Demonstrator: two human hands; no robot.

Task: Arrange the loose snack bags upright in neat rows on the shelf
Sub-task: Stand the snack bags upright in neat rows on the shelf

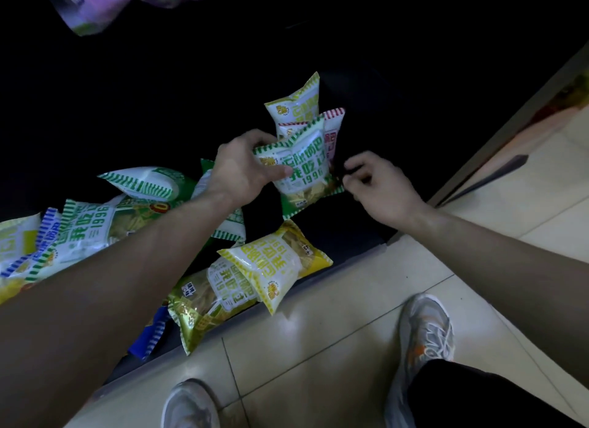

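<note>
My left hand [243, 169] grips the top left of a green-striped snack bag [302, 175], held upright on the dark bottom shelf. My right hand [376, 182] pinches that bag's lower right corner. Right behind it stand a red-striped bag [334, 124] and a yellow-striped bag [299, 104], both upright. Several loose bags lie in a heap to the left: a yellow one [277, 265] and a gold-green one [210, 300] at the shelf's front edge, green ones [86, 230] and a blue one [149, 335] further left, partly under my forearm.
The shelf's front edge [318, 290] runs diagonally above a pale tiled floor [334, 348]. My two grey shoes [424, 341] stand on the tiles. A shelf upright [510, 134] bounds the right side. Pale purple packets [95, 3] hang at top left. The shelf's back is dark.
</note>
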